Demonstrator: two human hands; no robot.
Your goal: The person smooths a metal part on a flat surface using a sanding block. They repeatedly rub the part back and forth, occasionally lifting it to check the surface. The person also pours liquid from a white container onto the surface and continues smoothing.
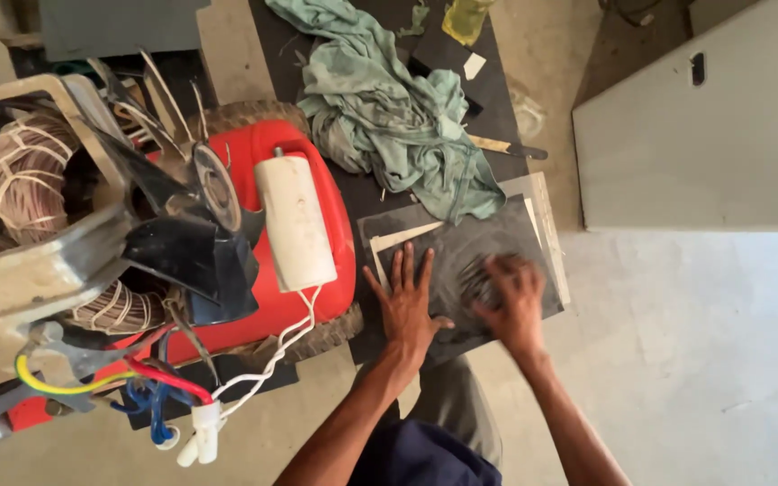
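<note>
My left hand [405, 301] lies flat with fingers spread on a dark grey sheet [461, 238] that rests on a low black bench. My right hand [512, 297] is blurred with motion on the same sheet, just right of the left hand. Its fingers look curled over something dark, but I cannot make out what. Pale paper strips [400, 238] lie under the sheet's left edge.
A crumpled green cloth [380, 108] lies on the bench [497, 81] beyond the sheet. To the left stands a red motor housing [335, 225] with a white cylinder [294, 220], black fan, copper windings [20, 184] and loose wires [164, 382]. A grey cabinet [695, 135] stands right.
</note>
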